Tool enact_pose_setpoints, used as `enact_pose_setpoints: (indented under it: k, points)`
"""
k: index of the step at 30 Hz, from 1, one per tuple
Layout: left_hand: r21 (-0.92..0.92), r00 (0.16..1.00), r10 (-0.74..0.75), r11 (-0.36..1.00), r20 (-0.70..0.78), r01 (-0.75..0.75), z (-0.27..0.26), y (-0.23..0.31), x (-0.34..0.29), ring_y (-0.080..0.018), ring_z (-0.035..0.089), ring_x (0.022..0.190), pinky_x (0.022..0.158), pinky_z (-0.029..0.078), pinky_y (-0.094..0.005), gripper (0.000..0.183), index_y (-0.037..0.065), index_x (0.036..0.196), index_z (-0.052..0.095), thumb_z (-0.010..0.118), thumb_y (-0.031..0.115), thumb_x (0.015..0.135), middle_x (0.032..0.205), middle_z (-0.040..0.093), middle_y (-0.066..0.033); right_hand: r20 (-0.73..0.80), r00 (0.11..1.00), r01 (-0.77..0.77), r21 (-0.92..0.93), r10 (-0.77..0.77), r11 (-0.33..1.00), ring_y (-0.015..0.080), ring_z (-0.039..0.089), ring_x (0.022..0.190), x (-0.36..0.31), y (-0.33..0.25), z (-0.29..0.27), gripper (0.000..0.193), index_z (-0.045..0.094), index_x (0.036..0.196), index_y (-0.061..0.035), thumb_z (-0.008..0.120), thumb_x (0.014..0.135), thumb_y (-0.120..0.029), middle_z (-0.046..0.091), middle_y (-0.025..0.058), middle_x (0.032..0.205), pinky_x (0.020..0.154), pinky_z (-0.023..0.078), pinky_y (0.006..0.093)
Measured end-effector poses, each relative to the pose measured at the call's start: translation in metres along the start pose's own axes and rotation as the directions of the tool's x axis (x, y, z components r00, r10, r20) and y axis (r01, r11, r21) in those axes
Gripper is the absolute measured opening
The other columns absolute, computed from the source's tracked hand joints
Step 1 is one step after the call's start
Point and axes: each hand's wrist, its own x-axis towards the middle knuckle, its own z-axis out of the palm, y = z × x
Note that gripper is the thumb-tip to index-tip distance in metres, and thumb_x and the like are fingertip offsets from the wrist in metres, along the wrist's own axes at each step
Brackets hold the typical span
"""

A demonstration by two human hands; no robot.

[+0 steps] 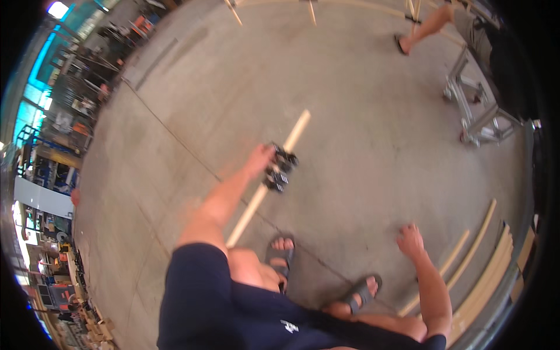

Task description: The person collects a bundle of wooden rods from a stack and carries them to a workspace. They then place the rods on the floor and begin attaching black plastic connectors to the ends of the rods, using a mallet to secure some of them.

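A straight pale wooden strip (251,211) slants in front of me, its near end by my left knee. Several black bracket-like pieces (279,169) sit clustered around its middle; their exact kind is too small to tell. My left hand (260,160) is closed at the left side of these black pieces, its fingertips partly hidden by them. Off to the right, my right hand (410,240) hangs above the floor with slightly bent fingers apart. Nothing shows in it.
Several long wooden strips (487,280) lie at my right. A grey metal frame on casters (481,111) stands far right beside another person's leg (431,29). More wooden strips (344,4) run along the far edge. Cluttered shelves and tools (70,116) line the left. My sandalled feet (280,256) rest on concrete.
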Motion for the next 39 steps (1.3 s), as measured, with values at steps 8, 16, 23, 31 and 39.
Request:
enact_pose_setpoints:
  k: [8, 16, 23, 31, 39]
  points:
    - [-0.053, 0.997, -0.07, 0.996, 0.025, 0.071, 0.018, 0.026, 0.001, -0.0207, 0.063, 0.096, 0.078, 0.051, -0.0369, 0.038, 0.004, 0.129, 0.055, 0.054, 0.032, 0.104, 0.112, 0.066, -0.0105, 0.042, 0.993, -0.113, 0.026, 0.111, 0.993, 0.0375, 0.05, 0.122, -0.003, -0.001, -0.016, 0.039, 0.07, 0.11, -0.0034, 0.076, 0.082, -0.03, 0.056, 0.021, 0.126, 0.105, 0.044, 0.0431]
    - [-0.047, 0.997, -0.08, 0.996, 0.022, 0.081, 0.017, 0.018, 0.002, -0.0209, 0.064, 0.095, 0.077, 0.051, -0.0375, 0.036, 0.005, 0.13, 0.055, 0.054, 0.03, 0.104, 0.111, 0.067, -0.0103, 0.014, 0.996, -0.088, 0.044, 0.088, 0.995, 0.0377, 0.051, 0.122, -0.007, 0.0, -0.01, 0.04, 0.071, 0.109, -0.0032, 0.077, 0.081, -0.031, 0.056, 0.0215, 0.126, 0.105, 0.044, 0.0431]
    - [-0.045, 0.996, -0.088, 0.995, 0.019, 0.089, 0.02, 0.023, -0.001, -0.0206, 0.065, 0.095, 0.077, 0.05, -0.0384, 0.038, 0.006, 0.13, 0.055, 0.056, 0.032, 0.103, 0.11, 0.068, -0.0093, 0.008, 0.998, -0.069, 0.057, 0.069, 0.996, 0.0375, 0.051, 0.122, -0.01, 0.004, -0.007, 0.04, 0.071, 0.109, -0.0048, 0.078, 0.08, -0.031, 0.056, 0.0208, 0.126, 0.105, 0.044, 0.0432]
    - [-0.052, 0.996, -0.086, 0.995, 0.016, 0.087, 0.018, 0.027, -0.005, -0.0205, 0.065, 0.095, 0.077, 0.05, -0.0383, 0.037, 0.006, 0.129, 0.055, 0.055, 0.032, 0.103, 0.11, 0.068, -0.0091, 0.016, 0.996, -0.092, 0.066, 0.091, 0.994, 0.0368, 0.051, 0.123, -0.011, 0.001, -0.009, 0.04, 0.07, 0.11, -0.0047, 0.078, 0.08, -0.03, 0.056, 0.0202, 0.126, 0.105, 0.044, 0.0431]
    - [-0.029, 0.997, -0.076, 0.997, 0.024, 0.076, 0.014, 0.026, -0.005, -0.0209, 0.065, 0.095, 0.075, 0.051, -0.0379, 0.037, 0.004, 0.127, 0.056, 0.054, 0.032, 0.103, 0.111, 0.068, -0.01, 0.015, 0.996, -0.084, 0.068, 0.083, 0.994, 0.037, 0.052, 0.122, -0.012, -0.001, -0.011, 0.04, 0.07, 0.11, -0.0044, 0.079, 0.08, -0.028, 0.056, 0.0199, 0.126, 0.103, 0.046, 0.0434]
